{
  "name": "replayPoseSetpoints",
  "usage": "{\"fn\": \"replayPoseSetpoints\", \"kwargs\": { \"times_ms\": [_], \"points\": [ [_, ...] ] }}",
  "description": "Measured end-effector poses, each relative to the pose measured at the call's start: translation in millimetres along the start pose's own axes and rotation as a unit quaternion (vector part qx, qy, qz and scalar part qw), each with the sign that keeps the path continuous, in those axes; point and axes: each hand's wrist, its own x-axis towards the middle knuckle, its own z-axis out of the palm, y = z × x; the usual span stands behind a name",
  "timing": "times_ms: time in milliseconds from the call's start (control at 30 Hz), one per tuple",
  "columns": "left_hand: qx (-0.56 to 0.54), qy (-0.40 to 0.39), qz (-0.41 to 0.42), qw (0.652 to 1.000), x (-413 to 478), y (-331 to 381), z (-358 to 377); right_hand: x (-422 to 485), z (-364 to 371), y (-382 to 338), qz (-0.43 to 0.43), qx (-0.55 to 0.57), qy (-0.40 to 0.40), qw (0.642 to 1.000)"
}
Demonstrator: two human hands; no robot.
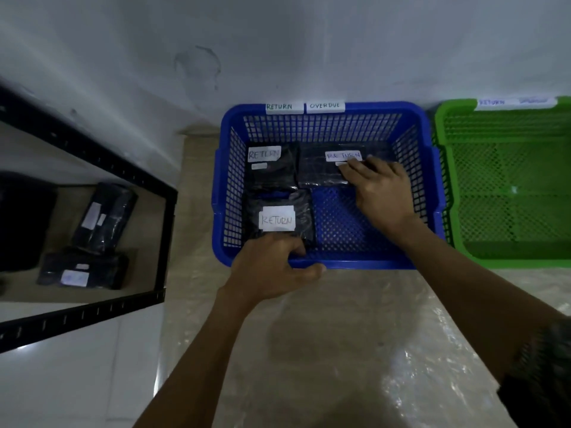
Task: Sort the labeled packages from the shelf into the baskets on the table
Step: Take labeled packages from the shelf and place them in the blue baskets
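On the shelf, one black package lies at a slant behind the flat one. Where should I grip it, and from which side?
Probably across its two long edges, near the middle of the slanted package, coming from above. It is long and narrow, so the short way across suits a grip, and the flat package lies close against its near end, which blocks that side.

A pale grey-white wall (pixel 278 41) fills the top of the frame, with a faint scuffed ring mark (pixel 197 66) left of centre. At the left stands a black slotted-metal shelf (pixel 92 156) with beige boards. Glossy white floor tiles (pixel 77 381) lie lower left. The beige table (pixel 197 291) wears a clear plastic sheet (pixel 401 366) catching dim glare.
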Motion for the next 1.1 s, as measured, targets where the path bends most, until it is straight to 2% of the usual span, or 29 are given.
{"fn": "replayPoseSetpoints", "kwargs": {
  "times_ms": [367, 667, 900, 1100],
  "points": [
    [0.013, 0.007, 0.013, 1.000, 0, -1, 3, -8, 3, 9, -0.008, 0.037, -0.125, 0.991],
    [0.010, 0.008, 0.014, 1.000, -1, 0, 2, -5, -12, 14, -0.111, -0.037, 0.012, 0.993],
    [0.017, 0.012, 0.017, 1.000, 1, -1, 3, -11, 0, 15, -0.103, -0.063, -0.011, 0.993],
    [0.031, 0.020, 0.034, 0.999, 1, -1, 3, -13, 10, 9, -0.073, -0.009, -0.049, 0.996]
  ]
}}
